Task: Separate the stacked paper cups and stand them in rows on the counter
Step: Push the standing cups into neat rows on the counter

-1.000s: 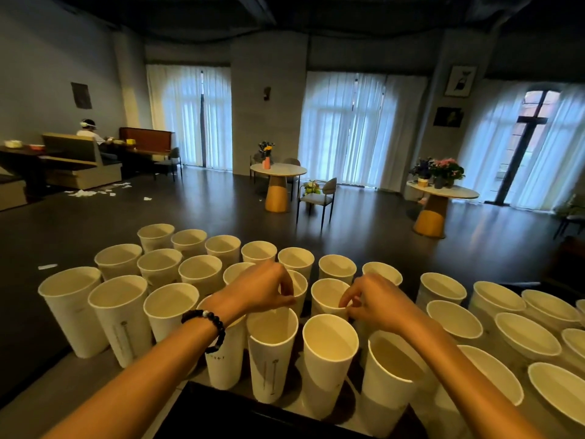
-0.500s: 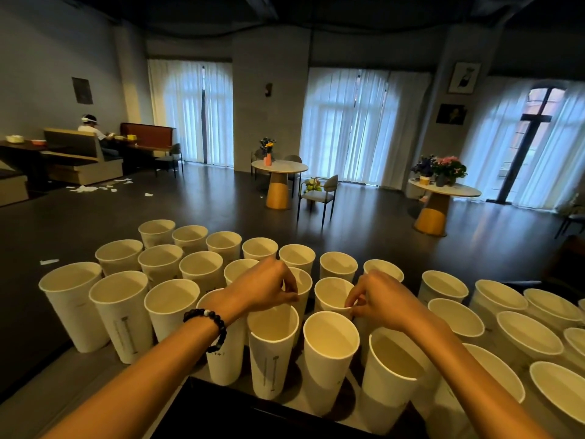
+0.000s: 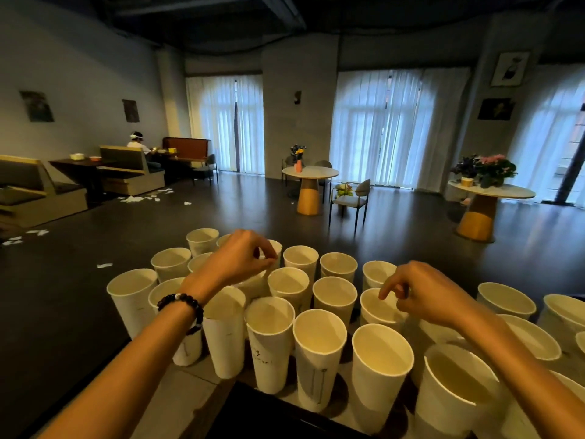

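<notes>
The paper cups (image 3: 319,353) stand upright and mouth-up in rough rows on the worktop (image 3: 190,388), many of them rim to rim; some carry faint dark markings on their sides; more cups spread away to the right edge of the view, wider in the lens. The left hand (image 3: 240,261) hovers above the far-left cluster, a dark beaded bracelet (image 3: 182,304) on its wrist; its fingers (image 3: 269,253) are curled with the tips drawn together, and whether they pinch a cup rim beneath cannot be told. The right hand (image 3: 421,293) hangs over the middle cups, its fingers (image 3: 387,288) loosely bent and pointing down at one cup's mouth (image 3: 376,304), gripping nothing visible. Beyond lie a dark floor (image 3: 126,242) strewn with paper scraps, two round tables (image 3: 310,172) bearing flowers, curtained windows (image 3: 389,128), and a seated person (image 3: 136,144) at a booth.
</notes>
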`<state>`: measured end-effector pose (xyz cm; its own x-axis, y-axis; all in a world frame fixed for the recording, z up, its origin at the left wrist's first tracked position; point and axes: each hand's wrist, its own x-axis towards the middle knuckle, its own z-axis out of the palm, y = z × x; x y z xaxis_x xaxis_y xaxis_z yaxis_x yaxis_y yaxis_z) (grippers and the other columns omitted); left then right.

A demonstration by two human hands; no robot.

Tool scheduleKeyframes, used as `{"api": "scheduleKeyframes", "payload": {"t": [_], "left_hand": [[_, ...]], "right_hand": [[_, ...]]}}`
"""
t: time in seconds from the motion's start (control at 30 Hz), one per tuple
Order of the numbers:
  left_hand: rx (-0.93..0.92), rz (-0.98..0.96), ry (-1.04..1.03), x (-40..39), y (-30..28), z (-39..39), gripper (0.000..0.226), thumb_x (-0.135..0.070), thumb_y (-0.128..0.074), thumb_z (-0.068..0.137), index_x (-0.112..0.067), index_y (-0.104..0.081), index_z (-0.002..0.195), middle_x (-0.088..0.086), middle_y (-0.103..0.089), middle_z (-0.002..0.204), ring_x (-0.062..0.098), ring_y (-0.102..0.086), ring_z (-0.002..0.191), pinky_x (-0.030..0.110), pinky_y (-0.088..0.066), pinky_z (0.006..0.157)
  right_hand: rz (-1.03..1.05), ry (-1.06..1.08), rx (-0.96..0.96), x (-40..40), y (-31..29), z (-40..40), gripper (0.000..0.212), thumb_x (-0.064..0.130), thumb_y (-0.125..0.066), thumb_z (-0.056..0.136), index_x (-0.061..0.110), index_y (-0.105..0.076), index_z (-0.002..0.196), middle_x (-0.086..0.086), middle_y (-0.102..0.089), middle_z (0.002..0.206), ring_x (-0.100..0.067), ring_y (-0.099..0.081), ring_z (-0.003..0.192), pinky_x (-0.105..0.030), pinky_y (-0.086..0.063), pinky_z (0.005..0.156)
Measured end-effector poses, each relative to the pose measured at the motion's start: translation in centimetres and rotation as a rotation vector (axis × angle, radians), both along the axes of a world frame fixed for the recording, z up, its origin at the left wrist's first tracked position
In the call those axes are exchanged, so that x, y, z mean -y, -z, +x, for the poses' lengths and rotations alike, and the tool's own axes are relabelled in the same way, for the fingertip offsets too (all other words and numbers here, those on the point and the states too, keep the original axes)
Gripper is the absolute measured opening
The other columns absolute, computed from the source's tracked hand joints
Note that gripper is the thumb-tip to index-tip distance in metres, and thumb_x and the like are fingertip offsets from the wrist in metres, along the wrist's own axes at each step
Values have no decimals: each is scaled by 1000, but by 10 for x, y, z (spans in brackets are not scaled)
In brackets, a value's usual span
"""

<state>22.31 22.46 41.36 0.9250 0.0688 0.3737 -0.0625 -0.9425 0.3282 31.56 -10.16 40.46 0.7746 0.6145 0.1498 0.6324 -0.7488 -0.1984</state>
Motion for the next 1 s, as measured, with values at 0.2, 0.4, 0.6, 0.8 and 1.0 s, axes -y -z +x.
{"api": "scheduleKeyframes", "payload": {"t": [0.2, 0.4, 0.6, 0.8, 1.0], "left_hand": [[-24, -23, -145, -61, 10, -31, 11, -25, -75, 88, -26, -78, 98, -8, -72, 99, 6, -62, 79, 26, -58, 68], [-71, 6, -153, -52, 36, -18, 17, -37, -72, 89, -26, -78, 100, -7, -73, 106, 3, -60, 76, 18, -49, 64], [-46, 64, -123, -40, 53, 5, 22, -34, -71, 90, -16, -78, 101, 1, -76, 100, 12, -65, 76, 16, -43, 58], [-5, 74, -144, -34, 65, 11, 11, -22, -70, 91, -15, -78, 93, 4, -75, 91, 15, -66, 73, 21, -48, 63], [0, 53, -136, -34, 65, 9, 13, -23, -70, 91, -16, -79, 98, 4, -76, 94, 17, -68, 75, 24, -56, 68]], "right_hand": [[198, -148, 25, -78, -1, -9, 15, 29, -72, 86, 34, -74, 100, 12, -64, 88, -8, -62, 79, -23, -56, 71], [104, -222, -15, -145, 12, -15, 24, 32, -71, 87, 32, -71, 112, 18, -51, 70, -5, -55, 64, -13, -40, 59], [8, -229, -50, -161, 22, -16, 22, 38, -68, 88, 31, -74, 108, 14, -68, 91, -3, -59, 69, -9, -44, 60], [7, -182, -21, -163, 28, -13, 17, 37, -69, 88, 29, -77, 100, 8, -73, 95, -6, -62, 69, -11, -49, 63], [7, -164, 11, -161, 25, -15, 15, 36, -69, 88, 29, -77, 97, 7, -71, 90, -7, -62, 70, -13, -52, 67]]}}
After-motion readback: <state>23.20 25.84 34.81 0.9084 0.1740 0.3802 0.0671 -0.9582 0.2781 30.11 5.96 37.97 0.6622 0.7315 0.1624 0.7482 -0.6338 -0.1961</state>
